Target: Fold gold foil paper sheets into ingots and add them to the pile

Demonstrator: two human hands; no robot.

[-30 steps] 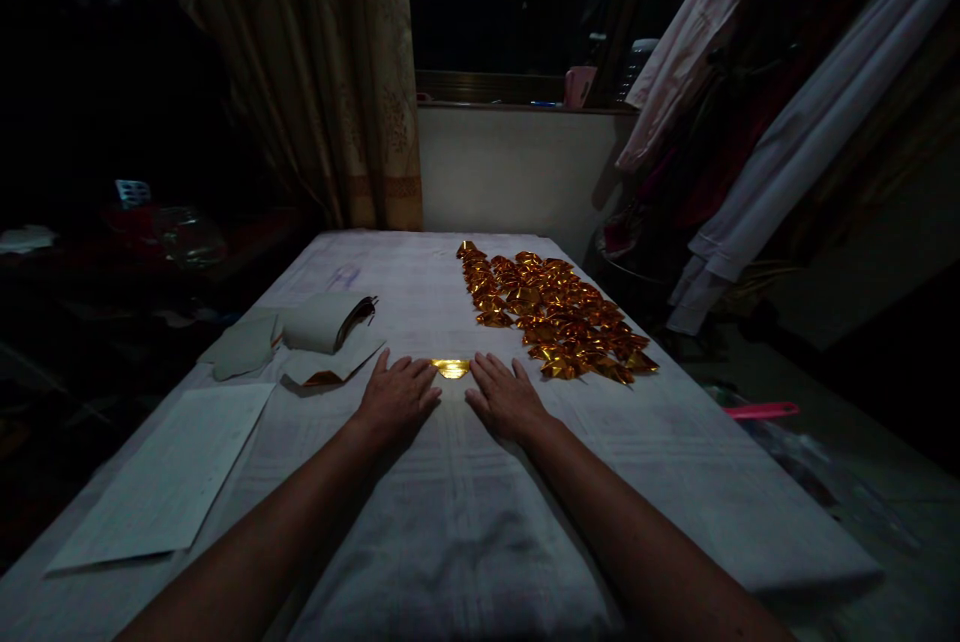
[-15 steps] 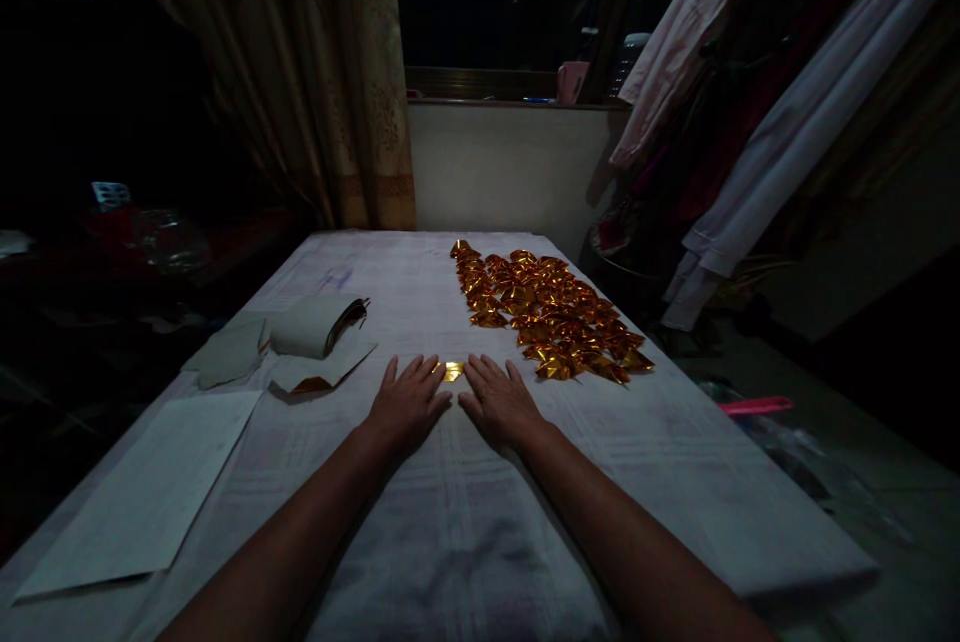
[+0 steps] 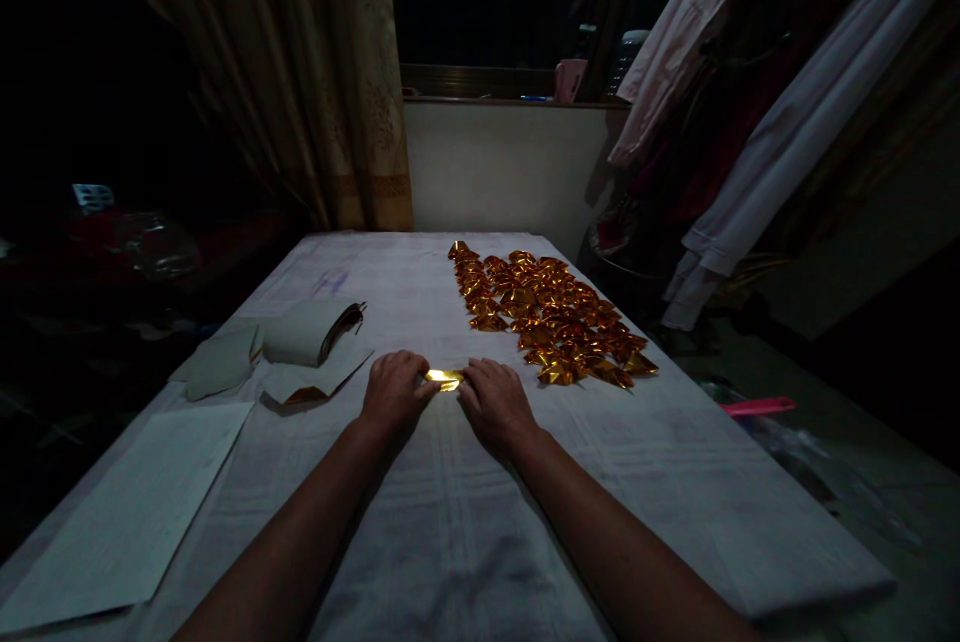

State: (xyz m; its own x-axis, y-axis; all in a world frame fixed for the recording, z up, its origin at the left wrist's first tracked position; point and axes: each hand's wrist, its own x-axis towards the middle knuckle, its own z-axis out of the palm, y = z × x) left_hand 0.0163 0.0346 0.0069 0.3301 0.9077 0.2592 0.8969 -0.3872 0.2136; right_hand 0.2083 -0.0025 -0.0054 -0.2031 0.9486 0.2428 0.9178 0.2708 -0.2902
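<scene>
A small folded piece of gold foil paper (image 3: 445, 379) is held at its two ends, low over the cloth-covered table (image 3: 465, 522). My left hand (image 3: 394, 388) pinches its left end, fingers curled. At the other end my right hand (image 3: 495, 396) is closed on it, thumb toward me. The fingers hide both ends of the strip. Beyond my right hand lies a broad cluster of folded gold foil pieces (image 3: 544, 307). To the left of my left hand rests a curled stack of pale paper sheets (image 3: 304, 330), with a loose foil-edged sheet (image 3: 315, 382) in front.
A flat white sheet or board (image 3: 127, 512) lies at the table's left edge. Behind the table hang a curtain (image 3: 352, 122) and a low wall (image 3: 502, 162), with a pink cup (image 3: 570, 80) on the sill. Clothes (image 3: 757, 162) hang at the right.
Both hands have gone from lying flat with fingers stretched out to gripping the foil paper's ends. The foil strip now looks lifted and tilted between them.
</scene>
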